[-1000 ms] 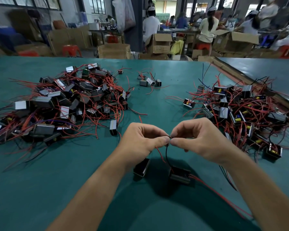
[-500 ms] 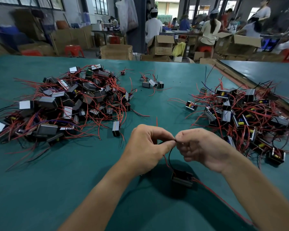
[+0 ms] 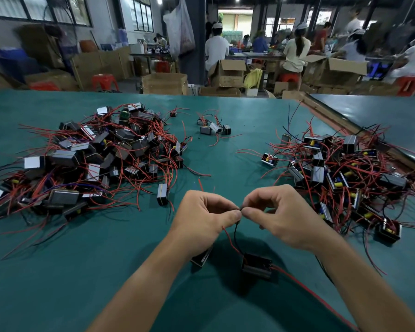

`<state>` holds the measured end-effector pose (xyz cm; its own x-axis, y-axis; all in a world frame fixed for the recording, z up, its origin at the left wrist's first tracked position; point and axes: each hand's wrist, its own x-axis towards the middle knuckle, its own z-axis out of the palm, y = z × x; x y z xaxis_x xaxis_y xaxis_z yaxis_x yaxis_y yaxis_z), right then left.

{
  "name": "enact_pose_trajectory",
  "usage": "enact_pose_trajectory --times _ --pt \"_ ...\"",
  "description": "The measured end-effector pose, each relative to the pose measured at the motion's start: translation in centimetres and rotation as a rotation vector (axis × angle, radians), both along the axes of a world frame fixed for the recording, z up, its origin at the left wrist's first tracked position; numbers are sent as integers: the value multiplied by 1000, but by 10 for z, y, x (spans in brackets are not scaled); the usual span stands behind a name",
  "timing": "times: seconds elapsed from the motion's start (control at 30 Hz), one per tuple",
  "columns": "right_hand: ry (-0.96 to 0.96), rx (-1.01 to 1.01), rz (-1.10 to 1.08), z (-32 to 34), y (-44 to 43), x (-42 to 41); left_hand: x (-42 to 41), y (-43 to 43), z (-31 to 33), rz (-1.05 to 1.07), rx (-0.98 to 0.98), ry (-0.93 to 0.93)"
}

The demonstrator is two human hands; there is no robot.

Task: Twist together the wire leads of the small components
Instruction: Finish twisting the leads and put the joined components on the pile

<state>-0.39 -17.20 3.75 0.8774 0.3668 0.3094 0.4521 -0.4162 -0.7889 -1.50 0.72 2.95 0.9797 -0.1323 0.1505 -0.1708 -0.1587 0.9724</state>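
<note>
Over a green table (image 3: 58, 271) heaped with red-wired components, in a workshop full of cardboard boxes, left hand (image 3: 201, 221) and right hand (image 3: 280, 216) pinch the wire leads (image 3: 236, 232) of a small component (image 3: 256, 265) lying just below.

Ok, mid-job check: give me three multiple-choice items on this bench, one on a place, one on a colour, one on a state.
1. Where is the larger heap of small black wired components?
A. Left of the hands
B. Under the wrists
C. On a cardboard box

2. What colour is the flat bench mat?
A. Yellow
B. Teal green
C. White

3. What are the left hand and right hand doing?
A. Lying flat and open
B. Lifting a box
C. Pinching thin wire leads between fingertips

Answers: 1 A, the big heap lies at the left; 2 B, the mat is teal throughout; 3 C, thumbs and forefingers meet on the leads above the black boxy component.
</note>
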Motion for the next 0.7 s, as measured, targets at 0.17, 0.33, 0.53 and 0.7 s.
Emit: enact_pose_trajectory --times 0.17,0.33,0.53,0.7 --pt "179 -174 23 3 -2 -1 -7 -1 -2 6 282 -301" --pt "469 -103 79 7 -5 -4 -11 -2 1 -11 409 -527" --pt "498 26 97 8 -2 -6 -9 -1 -3 4 328 -403" --pt "371 207 9 8 0 -2 -1 1 -3 28 218 -287"
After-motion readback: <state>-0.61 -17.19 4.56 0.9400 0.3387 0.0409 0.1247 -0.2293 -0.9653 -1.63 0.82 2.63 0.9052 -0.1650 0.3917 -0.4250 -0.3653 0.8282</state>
